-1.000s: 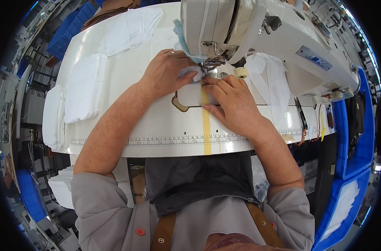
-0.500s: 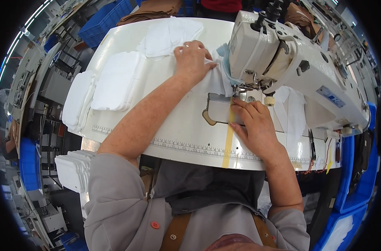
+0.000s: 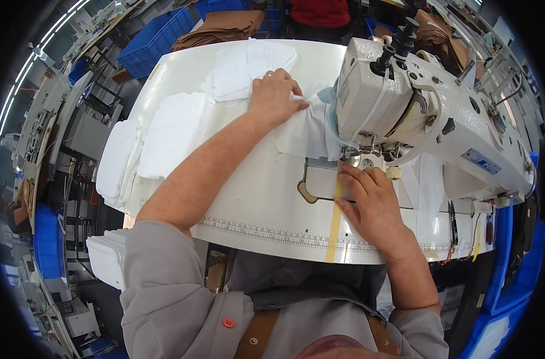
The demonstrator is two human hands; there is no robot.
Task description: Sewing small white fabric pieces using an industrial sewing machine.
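At the white sewing machine (image 3: 377,96), my left hand (image 3: 272,99) is closed on a white fabric piece (image 3: 302,134), which lies crumpled left of the machine head, beside a pale blue cloth strip (image 3: 332,113). My right hand (image 3: 371,203) rests on the bed just in front of the presser foot (image 3: 350,152), thumb apart from the slightly curved fingers, fingertips by the yellow tape (image 3: 335,233). Stacks of white pieces (image 3: 170,131) lie to the left of my left forearm, and more white fabric (image 3: 242,69) lies behind my left hand.
Black scissors (image 3: 453,230) lie at the right of the white table (image 3: 266,233). Blue bins (image 3: 506,257) stand to the right and behind at left (image 3: 152,42). Brown material (image 3: 215,30) is stacked beyond the table. A person in red (image 3: 320,12) is at the far side.
My left hand has moved away from the needle toward the back left, drawing white fabric with it. My right hand stays by the presser foot. The view has shifted, showing more beyond the table.
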